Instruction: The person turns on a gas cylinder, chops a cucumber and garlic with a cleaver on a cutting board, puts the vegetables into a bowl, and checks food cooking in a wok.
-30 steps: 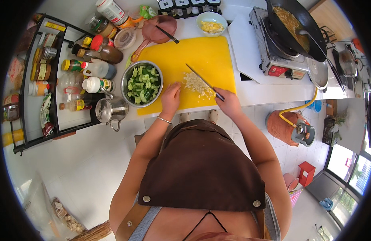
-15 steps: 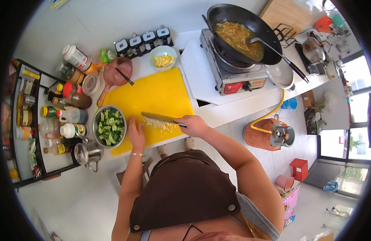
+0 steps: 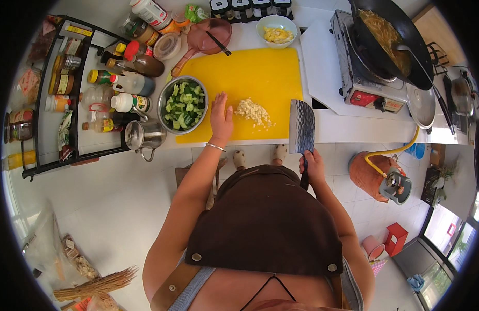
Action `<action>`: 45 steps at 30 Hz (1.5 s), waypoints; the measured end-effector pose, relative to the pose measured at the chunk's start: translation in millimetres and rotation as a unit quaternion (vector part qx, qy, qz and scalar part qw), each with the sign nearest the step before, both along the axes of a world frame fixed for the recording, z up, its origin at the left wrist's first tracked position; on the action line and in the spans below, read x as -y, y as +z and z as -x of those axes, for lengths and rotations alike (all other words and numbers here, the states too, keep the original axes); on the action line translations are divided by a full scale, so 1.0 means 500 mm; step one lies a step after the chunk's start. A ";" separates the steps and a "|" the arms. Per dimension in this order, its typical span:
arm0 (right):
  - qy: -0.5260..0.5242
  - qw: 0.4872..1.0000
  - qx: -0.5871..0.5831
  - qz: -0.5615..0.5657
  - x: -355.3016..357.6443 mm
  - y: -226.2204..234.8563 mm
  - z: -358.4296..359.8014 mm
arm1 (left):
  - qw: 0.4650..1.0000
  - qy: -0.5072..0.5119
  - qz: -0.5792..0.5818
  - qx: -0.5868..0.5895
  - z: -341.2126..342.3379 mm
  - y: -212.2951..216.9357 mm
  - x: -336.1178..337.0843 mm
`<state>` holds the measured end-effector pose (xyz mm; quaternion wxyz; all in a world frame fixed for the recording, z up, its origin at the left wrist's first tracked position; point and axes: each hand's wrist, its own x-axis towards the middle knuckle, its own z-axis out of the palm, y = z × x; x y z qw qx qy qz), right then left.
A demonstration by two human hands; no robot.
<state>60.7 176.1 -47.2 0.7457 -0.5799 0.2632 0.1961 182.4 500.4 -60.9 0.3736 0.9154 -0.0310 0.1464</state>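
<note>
My right hand (image 3: 314,165) grips the black handle of a cleaver (image 3: 302,127), whose broad dark-patterned blade points away from me over the right edge of a yellow cutting board (image 3: 239,72). A small heap of finely chopped pale bits, perhaps garlic (image 3: 252,112), lies on the board between my hands, some strewn toward the blade. My left hand (image 3: 222,118) rests at the board's near part, fingers stretched out, holding nothing. Just left of it stands a steel bowl (image 3: 204,115) full of chopped green cucumber (image 3: 183,105).
A brown pan (image 3: 211,39) with chopsticks across it and a bowl of yellow pieces (image 3: 278,35) stand behind the board. Bottles and a steel cup (image 3: 146,136) crowd the left. At right, a wok (image 3: 420,67) with soup and a ladle sits on a gas stove (image 3: 371,93).
The cleaver has gone from lying over the chopped bits to the board's right edge, away from them. Those bits now sit more heaped. The whole view has shifted with my head.
</note>
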 end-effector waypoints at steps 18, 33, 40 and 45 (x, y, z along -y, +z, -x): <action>-0.010 0.999 0.021 -0.039 -0.420 -0.030 -0.066 | 0.979 -0.029 0.201 -0.020 -0.044 -0.038 0.028; 0.169 0.938 0.254 0.162 -0.579 0.176 -0.177 | 0.978 0.089 0.100 0.162 -0.068 0.191 -0.190; 0.171 0.926 0.280 0.185 -0.593 0.181 -0.209 | 0.982 0.058 -0.066 0.168 -0.011 0.180 -0.253; 0.140 0.962 0.223 0.072 -0.600 0.193 -0.203 | 0.972 -0.029 -0.180 0.148 0.013 0.167 -0.257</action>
